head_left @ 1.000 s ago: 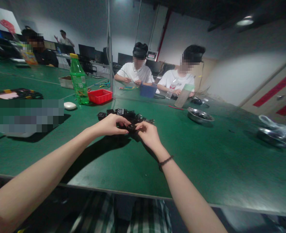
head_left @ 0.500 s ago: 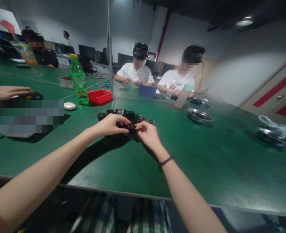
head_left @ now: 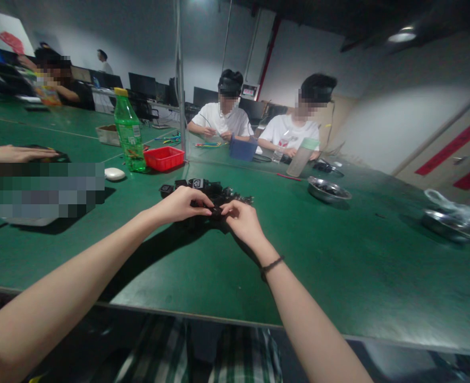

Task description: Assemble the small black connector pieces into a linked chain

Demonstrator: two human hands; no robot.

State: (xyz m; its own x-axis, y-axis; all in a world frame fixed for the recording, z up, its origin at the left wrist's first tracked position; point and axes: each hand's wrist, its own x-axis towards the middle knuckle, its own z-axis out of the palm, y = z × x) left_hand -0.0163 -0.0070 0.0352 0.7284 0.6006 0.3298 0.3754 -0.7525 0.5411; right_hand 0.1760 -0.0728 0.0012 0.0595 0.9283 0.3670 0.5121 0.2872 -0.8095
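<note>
Between the fingertips of both hands is a small black part, too small and dark to name. My left hand comes in from the left, thumb and fingers closed on one side of it. From the right, my right hand pinches its other side; a dark braided band circles that wrist. Just behind the hands lies a pile of black parts, some square with light markings. Clear or shiny small pieces sit at its right end. My fingers partly cover the pile.
On the green table stand a green bottle, a red tray and a metal bowl of dark parts. Another bowl with plastic lies far right. A co-worker's hand is at left; two people sit opposite.
My hands stay almost in place, with small finger movements around the black part. The co-worker's hand at the left has shifted slightly.
</note>
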